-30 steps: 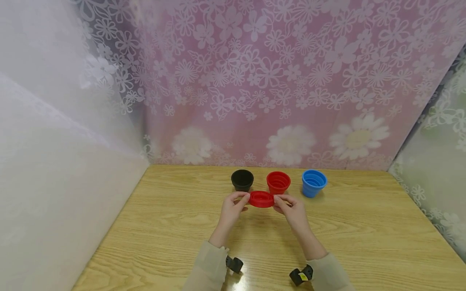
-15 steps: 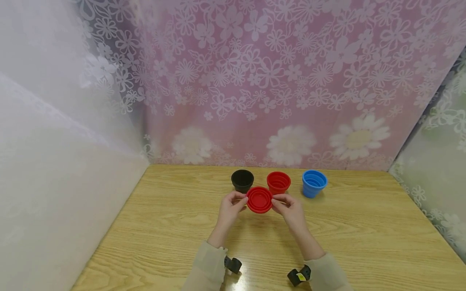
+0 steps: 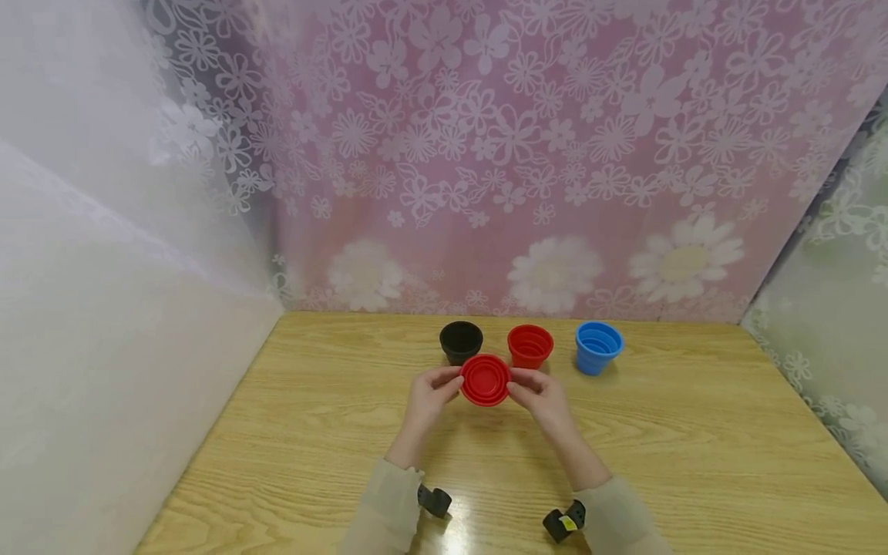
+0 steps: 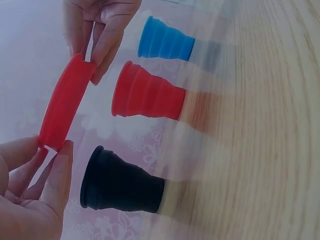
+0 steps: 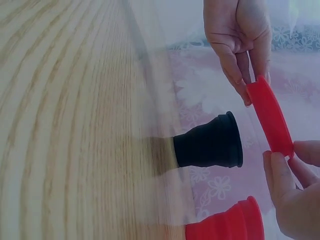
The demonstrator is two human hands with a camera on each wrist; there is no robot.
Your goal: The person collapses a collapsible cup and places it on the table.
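A flattened red collapsible cup [image 3: 485, 380] is held up between both hands, its ringed inside facing the head camera. My left hand [image 3: 428, 398] pinches its left edge between thumb and fingers. On the opposite edge, my right hand [image 3: 544, 400] pinches it the same way. The left wrist view shows the folded cup [image 4: 64, 104] edge-on as a thin disc, raised off the table. Behind it stand three expanded cups in a row: a black cup [image 3: 461, 343], a red cup [image 3: 530, 346] and a blue cup [image 3: 597, 348]. The folded cup slightly overlaps the black one in the head view.
The wooden table [image 3: 312, 432] reaches back to a pink floral curtain [image 3: 444, 154]. A pale sheet [image 3: 125, 308] closes off the left side, and another floral sheet [image 3: 832, 324] hangs at the right. Black wrist cameras [image 3: 563, 522] sit at the sleeve cuffs.
Both hands have tipped the folded red cup from nearly edge-on to showing its rings, and shifted it slightly left. The three standing cups have stayed in place.
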